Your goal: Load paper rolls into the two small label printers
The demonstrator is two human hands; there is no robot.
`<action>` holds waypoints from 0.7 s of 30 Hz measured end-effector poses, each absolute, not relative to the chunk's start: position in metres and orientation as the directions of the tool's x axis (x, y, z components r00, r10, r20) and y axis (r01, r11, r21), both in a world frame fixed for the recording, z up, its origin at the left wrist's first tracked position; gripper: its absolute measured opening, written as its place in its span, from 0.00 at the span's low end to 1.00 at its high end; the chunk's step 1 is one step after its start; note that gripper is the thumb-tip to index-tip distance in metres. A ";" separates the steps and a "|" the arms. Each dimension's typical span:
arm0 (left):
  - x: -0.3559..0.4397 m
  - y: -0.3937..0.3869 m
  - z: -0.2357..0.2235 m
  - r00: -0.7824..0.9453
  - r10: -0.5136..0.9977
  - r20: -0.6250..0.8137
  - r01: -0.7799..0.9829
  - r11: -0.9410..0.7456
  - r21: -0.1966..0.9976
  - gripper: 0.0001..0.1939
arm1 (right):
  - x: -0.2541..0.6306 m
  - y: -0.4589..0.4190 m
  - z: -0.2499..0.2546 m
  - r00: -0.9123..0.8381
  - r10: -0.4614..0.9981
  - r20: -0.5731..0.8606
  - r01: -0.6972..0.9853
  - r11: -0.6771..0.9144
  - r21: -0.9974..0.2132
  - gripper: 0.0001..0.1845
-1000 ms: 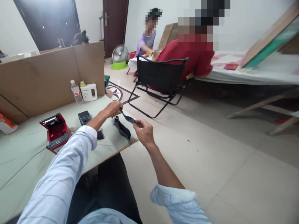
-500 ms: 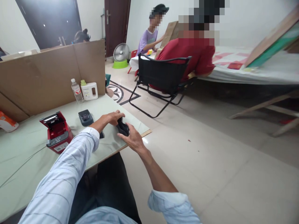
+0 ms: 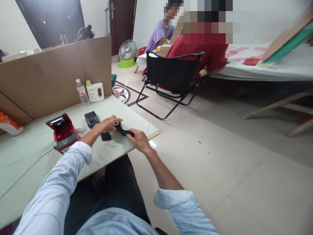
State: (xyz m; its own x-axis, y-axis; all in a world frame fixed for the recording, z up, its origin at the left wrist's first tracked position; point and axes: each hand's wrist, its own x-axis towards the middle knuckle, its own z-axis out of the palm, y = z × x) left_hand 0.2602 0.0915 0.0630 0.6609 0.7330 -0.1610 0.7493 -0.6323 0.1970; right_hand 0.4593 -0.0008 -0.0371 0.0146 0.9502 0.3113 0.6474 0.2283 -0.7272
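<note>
Black strip (image 3: 124, 132) — one end in the right hand (image 3: 140, 139), grip closed — coiled end at the left hand (image 3: 109, 124), hold unclear.

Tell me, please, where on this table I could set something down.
One bare patch lies between the white jug and the right hand; another, left of the red printer, between the orange pack and the cable. It is crowded around the left hand, by the dark device and black strip.
</note>
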 end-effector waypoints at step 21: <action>0.182 0.022 0.042 0.345 0.938 -0.012 0.909 -0.331 0.255 0.23 | 0.407 -0.030 -0.014 0.046 0.703 0.710 0.619 0.538 -0.573 0.13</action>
State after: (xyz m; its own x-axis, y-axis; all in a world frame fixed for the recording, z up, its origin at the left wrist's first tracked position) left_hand 0.1816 0.0221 0.0424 0.3454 0.9384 -0.0125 0.9086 -0.3310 0.2547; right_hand 0.4071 -0.0298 -0.0140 0.0456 0.7031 0.7097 0.6188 0.5378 -0.5725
